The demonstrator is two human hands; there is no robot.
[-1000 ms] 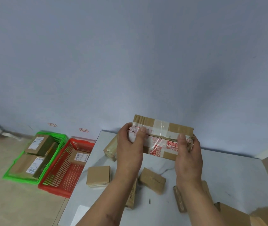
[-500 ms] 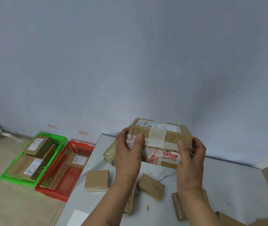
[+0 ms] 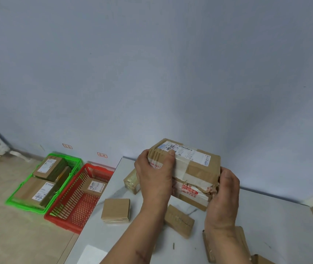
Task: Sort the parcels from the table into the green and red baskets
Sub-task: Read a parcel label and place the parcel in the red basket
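Fingers [image 3: 171, 153] of your left hand [image 3: 154, 178] curl over the top left end of the big parcel [image 3: 192, 173], and your right hand [image 3: 223, 189] clamps its right end — both grip it, lifted above the far part of the desk [image 3: 270, 216]. It is a worn brown carton, crumpled at the ends, crossed by clear tape and tape with red print; a white shipping label [image 3: 187, 152] with dark scribble faces up on its top.

Your desk is pale with faint marbling. On it lie a square flat box [image 3: 116, 210] near the left edge, a small tilted box [image 3: 179, 220] between your forearms, a taped packet [image 3: 131, 181] partly behind your left hand, and more cardboard [image 3: 226, 246] at the near right corner. Behind the desk is a plain bluish wall; its left edge drops to a beige floor [image 3: 9, 231].

On that floor, just beside the desk's far left corner, sits the red basket [image 3: 71, 214] with one labelled parcel [image 3: 94, 186]. Touching its left side, the green basket [image 3: 28, 190] holds two labelled parcels — one [image 3: 47, 166] behind the other [image 3: 35, 193]. Open floor lies in front of both baskets.
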